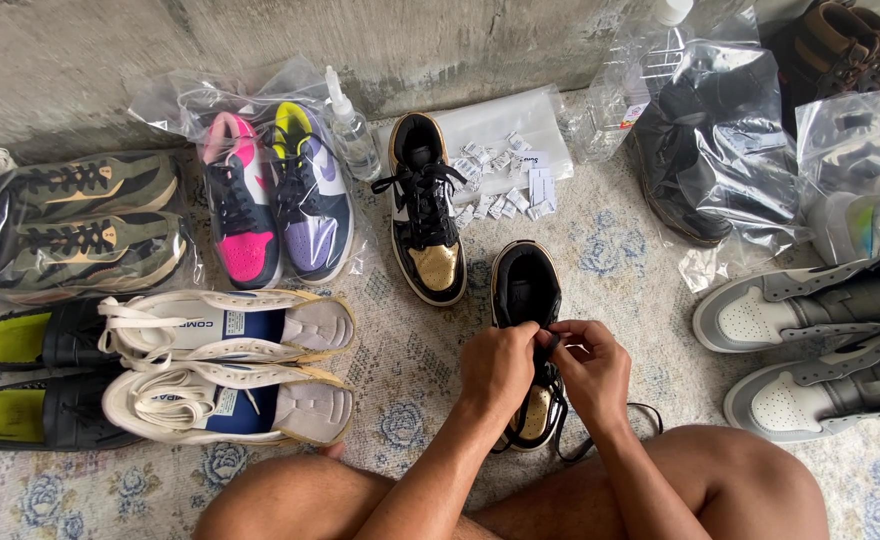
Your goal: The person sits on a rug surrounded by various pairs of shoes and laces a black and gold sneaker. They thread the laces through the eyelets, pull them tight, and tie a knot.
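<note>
The person sits cross-legged on a pale carpet (400, 370) with a faded blue flower pattern, and both hands meet over a glossy black shoe with a gold toe (526, 290) that stands just in front of the knees. The left hand (497, 368) is curled nearly to a fist, and the right hand (592, 368) pinches narrow; between them they grip a thin black lace (550, 345) at the tongue, its loose end trailing in a loop on the carpet to the right. The matching shoe (424, 215), shiny black with a crinkled gold toecap and laced, stands just beyond and to the left.

Behind it lies a flat clear bag (520, 125) with a scatter of small white rectangular sachets (495, 185) on it. A small clear squeeze bottle (352, 135) with a pointed nozzle stands beside the bag, against the rough grey concrete wall.

To the left, a crinkled transparent bag holds a pink-toed shoe and a purple-toed shoe (270, 195) side by side; another holds an olive-green camouflage pair (85, 230). Nearer lie a cream and navy pair (225, 370) with wide flat laces, and a black pair with lime-yellow insoles (20, 380). To the right, a dark boot in a plastic bag (685, 170) sits near a grey and white high-top pair (820, 340) with smooth leather panels.
</note>
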